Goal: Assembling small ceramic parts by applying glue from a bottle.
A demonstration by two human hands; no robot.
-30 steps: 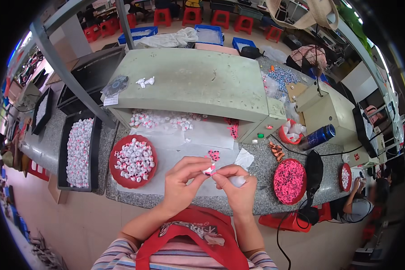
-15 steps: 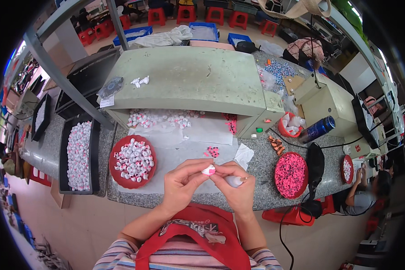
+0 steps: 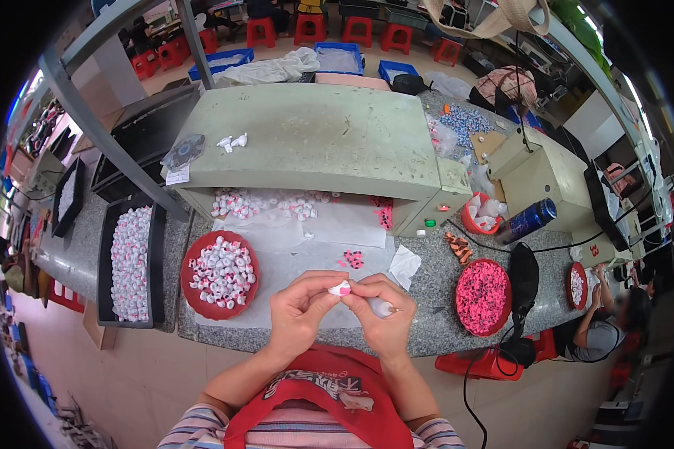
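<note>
Left hand (image 3: 295,313) and right hand (image 3: 391,326), grip narrow around a white-and-pink piece (image 3: 340,288), have shifted slightly left.

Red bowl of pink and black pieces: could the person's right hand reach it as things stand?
Probably yes: the bowl sits rightward of the right hand and nothing visible blocks the way, though that hand holds a white piece and a pale bottle.

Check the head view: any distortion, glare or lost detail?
Head view: the bench bows with fisheye curvature; light strips glare at upper right. Head view: left hand and right hand look clear, but the small white-and-pink piece shows little detail.
</note>
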